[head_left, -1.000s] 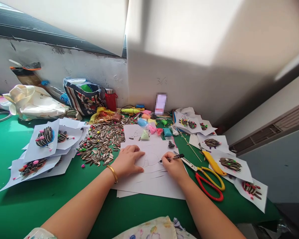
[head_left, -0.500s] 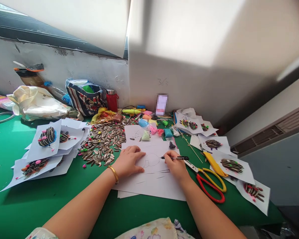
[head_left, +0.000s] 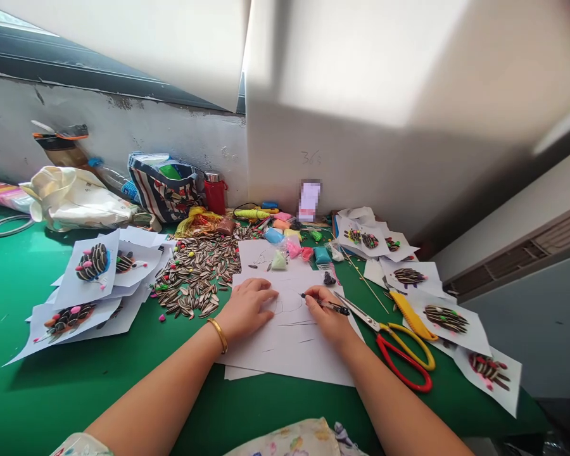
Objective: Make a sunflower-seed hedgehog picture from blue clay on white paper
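Note:
White paper (head_left: 285, 354) lies on the green table in front of me, with a thin pen outline drawn near its top. My left hand (head_left: 249, 309) rests flat on the paper's left side, fingers spread and holding nothing. A black pen (head_left: 333, 306) is gripped in my right hand (head_left: 327, 313), its tip touching or just over the drawn outline. Beside my right hand lie scissors (head_left: 401, 345) with one yellow and one red handle. A lump of dark clay (head_left: 329, 278) sits at the paper's upper right edge.
Striped sunflower seeds (head_left: 199, 269) are heaped left of the paper. Seed-decorated cards lie in a left stack (head_left: 88, 297) and along the right (head_left: 456, 320). Small clay packets (head_left: 280, 258), a red bottle (head_left: 215, 195) and bags (head_left: 166, 187) stand towards the wall.
My right hand has shifted slightly left, and the pen has tilted, its tip moving up and left along the outline. My left hand stays on the paper. The view shifts slightly.

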The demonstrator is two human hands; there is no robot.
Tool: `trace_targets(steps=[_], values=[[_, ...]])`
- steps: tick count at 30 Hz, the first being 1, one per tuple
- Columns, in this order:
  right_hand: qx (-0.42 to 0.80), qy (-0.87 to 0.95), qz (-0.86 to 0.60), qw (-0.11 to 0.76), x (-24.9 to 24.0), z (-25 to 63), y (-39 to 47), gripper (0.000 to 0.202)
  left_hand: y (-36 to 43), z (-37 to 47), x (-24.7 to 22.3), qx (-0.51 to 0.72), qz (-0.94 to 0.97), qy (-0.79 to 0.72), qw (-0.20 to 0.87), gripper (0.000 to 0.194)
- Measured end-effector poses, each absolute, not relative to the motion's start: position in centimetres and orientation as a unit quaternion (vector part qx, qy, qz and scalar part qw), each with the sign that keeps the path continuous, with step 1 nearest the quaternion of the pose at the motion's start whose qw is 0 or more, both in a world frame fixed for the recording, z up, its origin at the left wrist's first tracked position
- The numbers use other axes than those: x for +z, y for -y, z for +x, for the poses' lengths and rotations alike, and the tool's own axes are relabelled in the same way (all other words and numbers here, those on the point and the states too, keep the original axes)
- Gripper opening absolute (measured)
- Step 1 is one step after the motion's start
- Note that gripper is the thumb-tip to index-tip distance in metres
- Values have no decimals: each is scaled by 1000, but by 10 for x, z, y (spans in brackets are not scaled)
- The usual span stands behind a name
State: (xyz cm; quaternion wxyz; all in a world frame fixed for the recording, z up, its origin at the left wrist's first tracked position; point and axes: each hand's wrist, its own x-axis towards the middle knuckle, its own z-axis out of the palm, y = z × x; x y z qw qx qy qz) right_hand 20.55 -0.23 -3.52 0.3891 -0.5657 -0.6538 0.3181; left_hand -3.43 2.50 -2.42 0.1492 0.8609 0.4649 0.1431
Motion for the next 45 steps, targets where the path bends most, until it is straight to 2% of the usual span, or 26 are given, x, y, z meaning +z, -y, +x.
trace_targets(steps=[4,11,45], values=[[320,650,-565,395,-36,208,0,22,-23,-31,-23,163,864,-452,152,44],[279,630,-614,385,-44,212,-4,13,-22,-28,-28,149,874,-438,150,64],[275,640,-630,343,-42,209,-3,13,-22,-29,-28,143,872,-442,157,63]])
